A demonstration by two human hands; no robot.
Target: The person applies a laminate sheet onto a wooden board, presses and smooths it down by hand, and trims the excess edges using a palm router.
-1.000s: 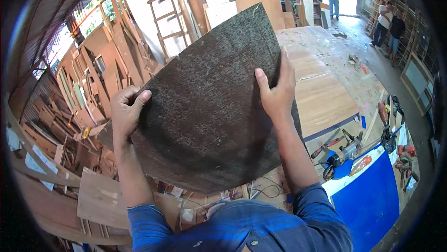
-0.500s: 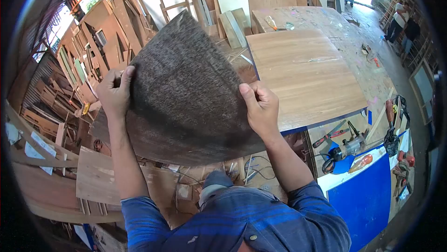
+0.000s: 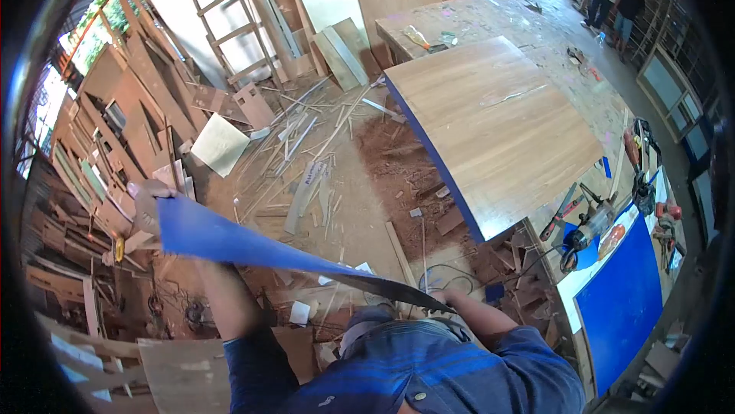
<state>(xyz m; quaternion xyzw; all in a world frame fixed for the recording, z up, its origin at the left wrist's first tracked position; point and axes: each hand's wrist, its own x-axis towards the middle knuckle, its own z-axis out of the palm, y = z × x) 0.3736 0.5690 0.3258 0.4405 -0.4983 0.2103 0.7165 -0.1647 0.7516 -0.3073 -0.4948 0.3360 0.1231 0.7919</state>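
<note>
A thin laminate sheet (image 3: pixel 230 238), blue on one face and dark on the other, stretches almost edge-on across my front. Its left end is in my left hand (image 3: pixel 149 203), whose fingers are closed on the corner and a little blurred. My right hand (image 3: pixel 448 299) grips the lower right end close to my waist, partly hidden by the sheet. Beyond it, a wood-grain panel (image 3: pixel 490 123) with a blue edge lies on the workbench and overhangs it. A loose strip of laminate or glue film rests on that panel.
The workbench (image 3: pixel 582 92) carries a power tool (image 3: pixel 589 234), cutters (image 3: pixel 560 211) and a blue sheet (image 3: pixel 624 307). Wood scraps and sawdust litter the floor (image 3: pixel 344 161). Boards (image 3: pixel 115 138) and a ladder (image 3: pixel 230 24) lean at the back left. People (image 3: pixel 612 1) stand at far right.
The sheet has swung down and turned from showing its dark face to nearly edge-on, its blue face now visible. My left hand moved left and down; my right hand dropped toward my waist.
</note>
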